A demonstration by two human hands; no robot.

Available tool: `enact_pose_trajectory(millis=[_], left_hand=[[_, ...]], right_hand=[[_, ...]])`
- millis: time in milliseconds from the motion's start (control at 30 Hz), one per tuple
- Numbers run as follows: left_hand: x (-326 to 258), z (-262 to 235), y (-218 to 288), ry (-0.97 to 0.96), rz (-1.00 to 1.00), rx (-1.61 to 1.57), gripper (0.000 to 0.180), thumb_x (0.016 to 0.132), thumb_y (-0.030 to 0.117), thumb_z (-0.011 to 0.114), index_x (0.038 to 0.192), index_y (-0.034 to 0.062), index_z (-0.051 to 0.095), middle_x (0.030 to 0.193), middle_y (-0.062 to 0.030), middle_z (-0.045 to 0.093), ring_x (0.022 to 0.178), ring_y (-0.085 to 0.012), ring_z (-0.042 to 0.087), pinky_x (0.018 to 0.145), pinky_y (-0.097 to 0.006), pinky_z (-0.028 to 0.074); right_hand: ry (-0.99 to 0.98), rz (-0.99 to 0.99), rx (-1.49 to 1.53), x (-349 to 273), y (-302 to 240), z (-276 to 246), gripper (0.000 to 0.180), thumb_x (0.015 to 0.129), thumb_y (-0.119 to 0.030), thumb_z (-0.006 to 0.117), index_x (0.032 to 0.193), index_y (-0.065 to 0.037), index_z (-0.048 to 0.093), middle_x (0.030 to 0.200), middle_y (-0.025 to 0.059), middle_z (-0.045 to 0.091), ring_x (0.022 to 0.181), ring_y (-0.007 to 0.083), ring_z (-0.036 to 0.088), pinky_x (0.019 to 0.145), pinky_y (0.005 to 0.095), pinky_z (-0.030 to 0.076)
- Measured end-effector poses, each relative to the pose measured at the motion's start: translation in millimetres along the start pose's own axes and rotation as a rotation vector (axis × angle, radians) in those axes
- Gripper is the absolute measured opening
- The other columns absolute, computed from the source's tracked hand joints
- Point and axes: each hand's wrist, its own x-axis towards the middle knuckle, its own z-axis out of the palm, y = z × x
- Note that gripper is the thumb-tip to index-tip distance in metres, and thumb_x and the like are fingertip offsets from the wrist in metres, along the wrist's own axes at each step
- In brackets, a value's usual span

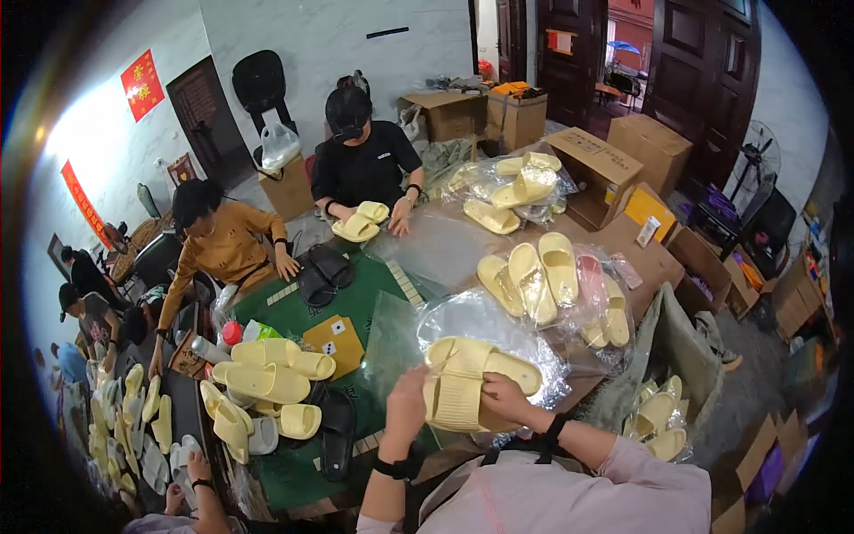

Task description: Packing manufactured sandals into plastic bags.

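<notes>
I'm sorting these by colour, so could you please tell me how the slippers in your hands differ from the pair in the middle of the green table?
The held slippers are pale yellow; the table pair is black. The held slippers are gripped by the left hand and right hand above clear plastic; the black pair lies loose. Both are slide slippers.

The green-topped counter (356, 303) carried loose pale yellow slippers (271, 378), black slippers (325, 271), a tan card (336, 343), clear plastic bags (436, 249) and bagged yellow slippers (551, 285).
</notes>
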Motion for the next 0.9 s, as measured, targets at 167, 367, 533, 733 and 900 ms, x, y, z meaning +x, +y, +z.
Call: enact_pose_trajectory(millis=[167, 367, 533, 733, 900], left_hand=[[-4, 25, 21, -0.03, 0.109, 0.247, 0.038, 0.079, 0.001, 0.049, 0.116, 0.0039, 0.055, 0.114, -0.0115, 0.059, 0.115, -0.0355, 0.047, 0.103, -0.054, 0.025], [-7, 38, 36, 0.155, 0.168, 0.288, 0.039, 0.079, 0.002, 0.051, 0.117, 0.0067, 0.055, 0.117, -0.0082, 0.059, 0.12, -0.0368, 0.042, 0.103, -0.06, 0.016], [-13, 51, 37, 0.063, 0.162, 0.16, 0.04, 0.08, 0.002, 0.048, 0.119, 0.0087, 0.055, 0.119, -0.009, 0.057, 0.118, -0.0375, 0.044, 0.102, -0.06, 0.019], [-19, 47, 47, 0.085, 0.185, 0.199, 0.041, 0.079, 0.004, 0.049, 0.119, 0.0071, 0.055, 0.12, -0.0098, 0.057, 0.116, -0.0365, 0.047, 0.102, -0.056, 0.024], [-14, 34, 23, 0.241, 0.08, 0.262, 0.037, 0.08, 0.004, 0.049, 0.117, 0.0064, 0.056, 0.119, -0.0112, 0.057, 0.117, -0.0353, 0.047, 0.103, -0.051, 0.026]], right_hand=[[0.115, -0.109, -0.341, 9, -32, 5, 0.008, 0.072, -0.012, 0.061, 0.075, -0.004, 0.06, 0.079, 0.01, 0.053, 0.079, 0.028, 0.054, 0.071, 0.0392, 0.043], [0.079, -0.257, -0.472, 10, -36, 18, 0.03, 0.063, -0.013, 0.064, 0.093, -0.006, 0.06, 0.098, 0.0117, 0.056, 0.099, 0.0313, 0.052, 0.085, 0.0401, 0.042], [-0.001, -0.301, -0.497, 1, -27, 34, 0.035, 0.068, -0.016, 0.059, 0.1, -0.002, 0.059, 0.109, 0.0156, 0.052, 0.109, 0.0326, 0.046, 0.101, 0.0459, 0.031], [0.01, -0.28, -0.493, 2, -14, 43, 0.037, 0.069, -0.019, 0.059, 0.101, -0.002, 0.059, 0.108, 0.0152, 0.053, 0.109, 0.032, 0.046, 0.102, 0.0498, 0.03], [0.011, -0.265, -0.433, 5, -26, 24, 0.025, 0.072, -0.014, 0.059, 0.095, -0.005, 0.059, 0.096, 0.0128, 0.054, 0.105, 0.0296, 0.049, 0.104, 0.0474, 0.028]])
